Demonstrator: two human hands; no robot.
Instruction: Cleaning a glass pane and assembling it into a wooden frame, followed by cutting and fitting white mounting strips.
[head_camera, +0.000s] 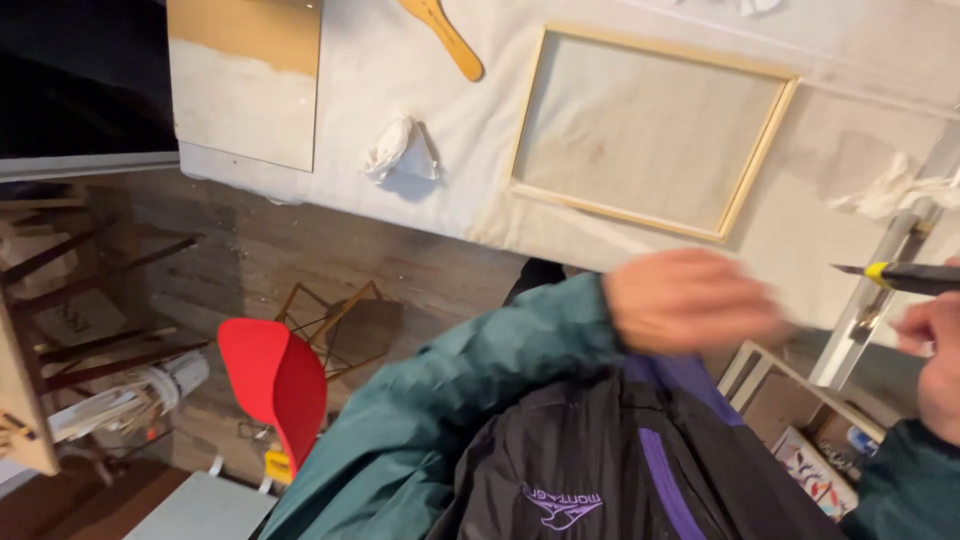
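Couple of printed cartons (815, 475) tucked in an open shelf at bottom right, colourful, white and reddish. Small yellow tag or label (277, 466) low on the floor by the red chair (275, 385). No screens anywhere.

Two crumpled tissues (401, 150), one wooden frame (650, 130), one red chair (275, 385).

Pale wood frame (752, 158), matt cloth (460, 150)

wooden frame (648, 130), red chair (277, 382), crumpled cloth (398, 150)
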